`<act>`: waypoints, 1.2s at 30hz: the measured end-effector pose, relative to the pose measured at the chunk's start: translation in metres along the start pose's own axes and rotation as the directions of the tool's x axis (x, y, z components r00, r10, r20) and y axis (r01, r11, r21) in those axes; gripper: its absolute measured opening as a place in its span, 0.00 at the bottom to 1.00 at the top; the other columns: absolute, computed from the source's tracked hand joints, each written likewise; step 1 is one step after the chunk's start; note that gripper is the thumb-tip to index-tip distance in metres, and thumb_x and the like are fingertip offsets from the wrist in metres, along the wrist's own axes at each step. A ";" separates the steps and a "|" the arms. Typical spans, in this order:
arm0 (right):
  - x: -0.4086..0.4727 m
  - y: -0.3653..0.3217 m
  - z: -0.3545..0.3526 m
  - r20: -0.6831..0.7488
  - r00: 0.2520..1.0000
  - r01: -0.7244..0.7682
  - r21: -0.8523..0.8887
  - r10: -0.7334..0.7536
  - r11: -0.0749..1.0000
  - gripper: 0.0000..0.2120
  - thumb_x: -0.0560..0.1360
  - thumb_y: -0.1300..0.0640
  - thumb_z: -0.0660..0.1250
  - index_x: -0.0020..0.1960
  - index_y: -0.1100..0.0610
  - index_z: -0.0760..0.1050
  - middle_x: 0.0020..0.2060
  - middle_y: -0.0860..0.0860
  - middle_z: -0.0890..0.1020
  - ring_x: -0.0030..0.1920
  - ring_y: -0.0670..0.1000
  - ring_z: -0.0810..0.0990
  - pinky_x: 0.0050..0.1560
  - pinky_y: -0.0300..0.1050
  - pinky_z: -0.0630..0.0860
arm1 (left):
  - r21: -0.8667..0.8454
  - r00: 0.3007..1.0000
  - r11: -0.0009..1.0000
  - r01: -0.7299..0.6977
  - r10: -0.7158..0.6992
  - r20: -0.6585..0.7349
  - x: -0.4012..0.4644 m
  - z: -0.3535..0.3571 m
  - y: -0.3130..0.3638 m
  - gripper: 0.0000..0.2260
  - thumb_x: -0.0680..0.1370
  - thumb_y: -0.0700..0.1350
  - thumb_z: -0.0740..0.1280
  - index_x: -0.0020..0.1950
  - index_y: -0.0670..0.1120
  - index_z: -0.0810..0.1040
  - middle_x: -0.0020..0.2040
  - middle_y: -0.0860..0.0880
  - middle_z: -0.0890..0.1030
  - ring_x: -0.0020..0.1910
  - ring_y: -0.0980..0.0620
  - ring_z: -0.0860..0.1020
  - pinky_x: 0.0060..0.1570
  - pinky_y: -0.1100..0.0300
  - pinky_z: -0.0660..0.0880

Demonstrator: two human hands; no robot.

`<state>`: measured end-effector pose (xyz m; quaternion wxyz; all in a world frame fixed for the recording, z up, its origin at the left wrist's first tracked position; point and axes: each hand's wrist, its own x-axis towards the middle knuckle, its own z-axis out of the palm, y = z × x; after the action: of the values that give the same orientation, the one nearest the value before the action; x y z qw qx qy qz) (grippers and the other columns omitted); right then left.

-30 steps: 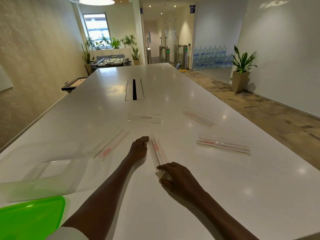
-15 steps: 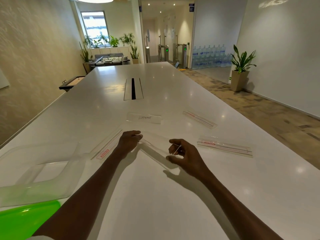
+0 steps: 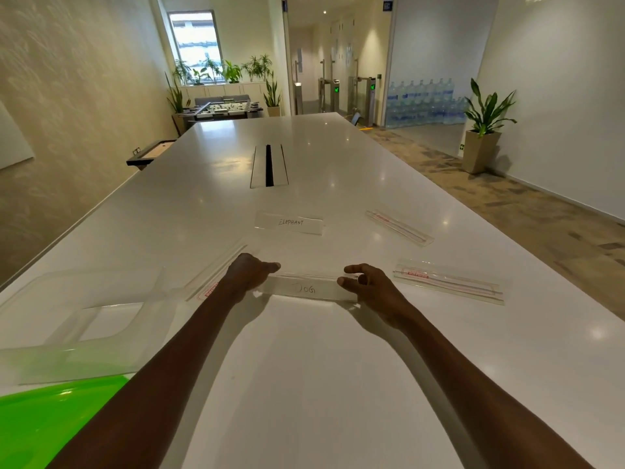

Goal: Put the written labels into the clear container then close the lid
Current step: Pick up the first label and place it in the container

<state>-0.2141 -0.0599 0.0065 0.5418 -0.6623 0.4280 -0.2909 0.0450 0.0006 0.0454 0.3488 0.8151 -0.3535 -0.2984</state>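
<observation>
A clear label strip reading "DOG" [image 3: 306, 288] is held sideways just above the white table [image 3: 321, 367], my left hand [image 3: 248, 277] gripping its left end and my right hand [image 3: 367, 289] its right end. A second label reading "ELEPHANT" [image 3: 290, 222] lies flat farther back. The clear container [image 3: 72, 328] stands open at the left, nothing visible inside it. Its green lid [image 3: 50, 421] lies at the near left corner.
Three clear strips with red print lie on the table: one at my right [image 3: 449, 281], one farther back right [image 3: 400, 228], one partly under my left hand [image 3: 216, 275]. A cable slot [image 3: 269, 165] sits mid-table. The table's right edge drops to carpet.
The strip lay lengthwise under my hands; both hands lifted it and turned it sideways, so its "DOG" writing now faces me. The head camera tilted up slightly.
</observation>
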 end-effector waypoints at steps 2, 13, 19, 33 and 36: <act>0.003 -0.003 -0.003 0.001 1.000 -0.001 -0.040 0.002 0.999 0.20 0.75 0.50 0.71 0.64 0.58 0.75 0.49 0.59 0.81 0.45 0.55 0.80 0.44 0.49 0.76 | 0.015 1.000 1.000 0.017 -0.017 -0.011 -0.001 0.000 -0.001 0.20 0.72 0.53 0.73 0.51 0.37 0.77 0.48 0.40 0.80 0.41 0.50 0.77 0.40 0.59 0.72; 0.020 -0.015 -0.015 0.023 0.998 0.065 -0.443 -0.061 0.894 0.17 0.74 0.54 0.71 0.61 0.59 0.79 0.49 0.56 0.82 0.39 0.49 0.77 0.38 0.38 0.72 | 0.184 0.999 0.982 -0.041 0.037 0.024 -0.007 -0.001 -0.005 0.18 0.76 0.45 0.69 0.59 0.33 0.77 0.58 0.36 0.80 0.58 0.38 0.79 0.46 0.55 0.74; 0.023 -0.017 -0.032 0.014 0.999 0.036 -0.563 -0.034 0.825 0.22 0.71 0.49 0.75 0.62 0.54 0.78 0.54 0.53 0.79 0.51 0.51 0.77 0.50 0.41 0.70 | 0.208 0.985 0.964 -0.168 0.175 -0.014 -0.016 -0.005 -0.022 0.20 0.71 0.41 0.74 0.62 0.42 0.79 0.59 0.43 0.80 0.57 0.43 0.79 0.57 0.54 0.75; 0.020 -0.015 -0.027 0.080 0.984 0.173 -0.602 -0.156 0.779 0.22 0.68 0.58 0.77 0.62 0.57 0.80 0.57 0.53 0.84 0.47 0.50 0.82 0.42 0.30 0.71 | 0.373 0.894 0.820 -0.433 0.443 0.063 -0.016 -0.010 -0.034 0.19 0.69 0.41 0.75 0.60 0.45 0.81 0.57 0.46 0.83 0.52 0.48 0.80 0.55 0.59 0.73; 0.023 -0.016 -0.021 0.088 0.983 0.177 -0.657 -0.159 0.733 0.22 0.68 0.58 0.77 0.62 0.57 0.80 0.57 0.54 0.84 0.50 0.52 0.81 0.49 0.40 0.73 | 0.450 0.883 0.768 -0.455 0.454 0.118 -0.014 -0.012 -0.032 0.21 0.69 0.43 0.75 0.62 0.46 0.80 0.58 0.47 0.83 0.55 0.47 0.79 0.55 0.57 0.72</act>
<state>-0.2175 -0.0890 0.0253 0.2491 -0.8506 0.4346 -0.1597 0.0578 0.0324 0.0307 0.2045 0.7642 -0.6012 -0.1124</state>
